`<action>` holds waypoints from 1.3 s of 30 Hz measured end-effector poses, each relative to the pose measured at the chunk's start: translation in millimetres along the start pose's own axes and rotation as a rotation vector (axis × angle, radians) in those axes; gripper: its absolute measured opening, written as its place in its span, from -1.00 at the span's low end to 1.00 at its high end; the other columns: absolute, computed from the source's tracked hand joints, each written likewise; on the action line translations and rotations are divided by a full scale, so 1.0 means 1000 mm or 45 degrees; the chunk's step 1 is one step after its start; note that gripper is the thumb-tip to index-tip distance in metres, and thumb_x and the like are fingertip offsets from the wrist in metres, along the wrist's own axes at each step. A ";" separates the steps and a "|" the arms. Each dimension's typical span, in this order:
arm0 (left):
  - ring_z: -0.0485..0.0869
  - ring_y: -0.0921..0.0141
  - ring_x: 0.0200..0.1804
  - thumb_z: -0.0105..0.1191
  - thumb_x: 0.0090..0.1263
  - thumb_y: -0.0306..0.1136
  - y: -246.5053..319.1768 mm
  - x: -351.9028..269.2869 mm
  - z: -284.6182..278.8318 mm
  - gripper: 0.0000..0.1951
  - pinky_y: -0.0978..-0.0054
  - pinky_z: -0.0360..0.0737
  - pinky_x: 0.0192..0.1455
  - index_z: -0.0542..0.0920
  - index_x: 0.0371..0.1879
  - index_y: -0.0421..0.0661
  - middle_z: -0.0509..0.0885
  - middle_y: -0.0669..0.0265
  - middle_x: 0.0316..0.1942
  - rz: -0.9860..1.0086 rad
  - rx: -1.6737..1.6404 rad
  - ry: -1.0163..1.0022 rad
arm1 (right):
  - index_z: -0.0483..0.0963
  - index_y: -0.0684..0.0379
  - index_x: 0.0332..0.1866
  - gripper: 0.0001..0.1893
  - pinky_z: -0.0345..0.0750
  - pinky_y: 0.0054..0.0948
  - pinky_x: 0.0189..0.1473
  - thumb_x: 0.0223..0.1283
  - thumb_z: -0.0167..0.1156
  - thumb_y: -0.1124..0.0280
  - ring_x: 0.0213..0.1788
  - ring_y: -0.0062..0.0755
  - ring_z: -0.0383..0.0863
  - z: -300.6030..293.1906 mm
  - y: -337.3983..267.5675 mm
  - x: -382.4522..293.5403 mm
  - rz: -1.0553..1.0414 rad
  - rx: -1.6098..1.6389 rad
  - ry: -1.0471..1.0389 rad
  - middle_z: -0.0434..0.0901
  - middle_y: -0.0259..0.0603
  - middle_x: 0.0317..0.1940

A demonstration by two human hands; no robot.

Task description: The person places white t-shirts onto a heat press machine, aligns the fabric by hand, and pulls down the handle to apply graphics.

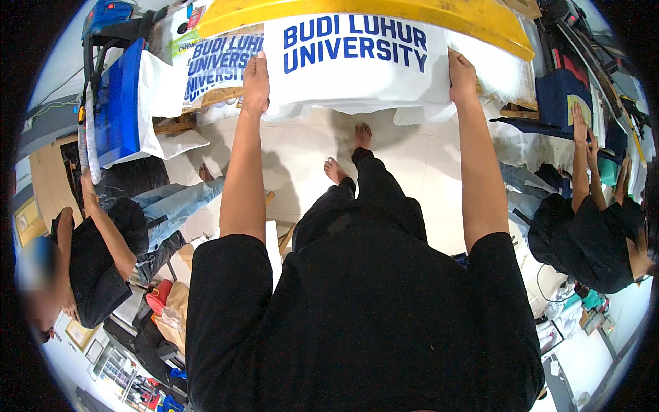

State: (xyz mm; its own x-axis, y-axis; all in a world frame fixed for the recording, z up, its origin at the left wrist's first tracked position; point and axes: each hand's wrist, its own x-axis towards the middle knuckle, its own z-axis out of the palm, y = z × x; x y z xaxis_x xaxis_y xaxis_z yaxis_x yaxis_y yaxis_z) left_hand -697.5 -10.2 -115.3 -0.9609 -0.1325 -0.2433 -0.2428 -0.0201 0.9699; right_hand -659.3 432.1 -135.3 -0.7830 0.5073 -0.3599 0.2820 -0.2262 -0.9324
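Observation:
A white fabric piece [355, 87] with large blue printed lettering is stretched between my two hands at the top middle. My left hand [256, 82] grips its left edge, thumb on top. At its right edge, my right hand [462, 76] holds the cloth the same way. Just beyond the fabric runs a yellow bar or panel edge [360, 9], curved by the lens. Left of my left hand lie sheets with similar blue lettering [221, 59], partly overlapping.
A co-worker [98, 252] stands at the left near a blue panel [121, 100] with white cloth. Other people [582, 242] work at the right, hands on a dark blue item [558, 105]. A wooden table edge [221, 96] shows beneath the sheets.

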 end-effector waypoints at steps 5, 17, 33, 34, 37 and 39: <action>0.57 0.54 -0.28 -0.09 0.76 -0.11 -0.024 0.017 -0.015 -0.63 0.55 0.55 -0.21 0.60 -0.08 -0.20 0.67 0.35 -0.28 0.087 -0.009 -0.015 | 0.68 0.27 -0.07 -0.76 0.54 -0.49 -0.23 0.49 0.30 0.28 -0.31 -0.58 0.55 0.001 0.000 0.002 -0.082 -0.118 0.091 0.70 -0.32 -0.29; 0.46 -0.04 0.38 -0.05 0.68 -0.22 0.015 0.008 0.002 -0.52 0.10 0.36 0.48 0.44 0.41 -0.30 0.52 -0.12 0.32 0.957 0.888 0.185 | 0.61 0.12 0.28 -0.66 0.60 -0.14 0.24 0.52 0.20 0.29 0.19 0.02 0.68 0.039 -0.017 -0.052 -1.400 -1.137 0.264 0.69 0.00 0.17; -0.01 -0.12 0.71 -0.15 0.66 0.15 0.006 0.009 0.024 -0.31 -0.14 -0.05 0.70 0.25 0.65 0.06 0.19 0.08 0.68 1.085 1.374 -0.144 | 0.29 0.41 0.51 -0.33 0.22 0.29 0.53 0.48 0.12 0.13 0.56 0.35 0.27 0.072 -0.001 -0.101 -1.268 -1.507 0.032 0.32 0.32 0.51; -0.01 -0.12 0.71 -0.16 0.66 0.16 0.006 0.009 0.025 -0.31 -0.14 -0.06 0.70 0.25 0.66 0.07 0.19 0.08 0.68 1.083 1.375 -0.143 | 0.29 0.41 0.51 -0.33 0.22 0.28 0.54 0.48 0.12 0.13 0.56 0.35 0.26 0.071 -0.002 -0.100 -1.262 -1.504 0.031 0.31 0.32 0.51; -0.02 -0.14 0.70 -0.18 0.65 0.19 0.006 0.008 0.026 -0.30 -0.15 -0.07 0.70 0.25 0.66 0.07 0.18 0.07 0.68 1.076 1.375 -0.128 | 0.28 0.40 0.51 -0.32 0.21 0.27 0.55 0.48 0.13 0.13 0.57 0.35 0.26 0.073 -0.002 -0.100 -1.231 -1.499 0.027 0.31 0.32 0.51; -0.02 -0.17 0.70 -0.18 0.64 0.17 0.009 0.005 0.027 -0.26 -0.18 -0.08 0.70 0.23 0.65 -0.06 0.17 0.04 0.68 1.029 1.388 -0.158 | 0.27 0.41 0.52 -0.32 0.20 0.26 0.56 0.47 0.14 0.14 0.57 0.35 0.25 0.073 -0.002 -0.102 -1.210 -1.459 0.026 0.30 0.33 0.52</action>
State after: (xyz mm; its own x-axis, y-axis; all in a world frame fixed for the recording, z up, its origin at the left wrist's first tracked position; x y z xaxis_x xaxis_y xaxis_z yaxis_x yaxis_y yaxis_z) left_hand -708.4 15.4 -108.4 -0.8754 0.3560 0.3271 0.4626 0.8135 0.3525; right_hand -620.0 320.3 -94.5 -0.9147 0.0999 0.3917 -0.0375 0.9439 -0.3282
